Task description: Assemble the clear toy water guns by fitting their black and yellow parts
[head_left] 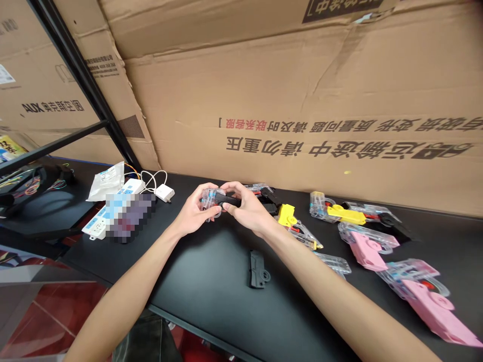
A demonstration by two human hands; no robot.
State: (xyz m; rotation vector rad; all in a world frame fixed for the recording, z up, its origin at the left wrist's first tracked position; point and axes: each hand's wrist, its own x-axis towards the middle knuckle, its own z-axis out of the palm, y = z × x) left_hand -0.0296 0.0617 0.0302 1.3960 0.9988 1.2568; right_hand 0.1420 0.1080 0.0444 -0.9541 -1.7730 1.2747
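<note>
Both hands are up over the back edge of the black counter (pixel 211 286), around the middle. The left hand (pixel 196 213) and right hand (pixel 245 205) hold a clear plastic toy housing (pixel 209 200) between them in a narrow, closed grip, with the fingers wrapped around it. A black plastic part (pixel 230 201) sits against the housing, pinched by the right fingers (pixel 236 193).

Just right of the hands, along the back edge, are more clear toy housings. One with a yellow part (pixel 287 215) is nearest, and another with yellow (pixel 339 213) is further right. Two with pink parts (pixel 368 249) (pixel 430 301) lie toward the right corner. A loose black plastic piece (pixel 257 270) lies on the bare counter below the right hand, and a clear shell piece (pixel 334 262) is nearby.

Left of the hands are a white power strip (pixel 96 225), a white charger (pixel 165 192) with cable, a white bag (pixel 107 181) and a pixelated patch (pixel 130 217). Printed cardboard (pixel 302 100) stands behind the counter.
</note>
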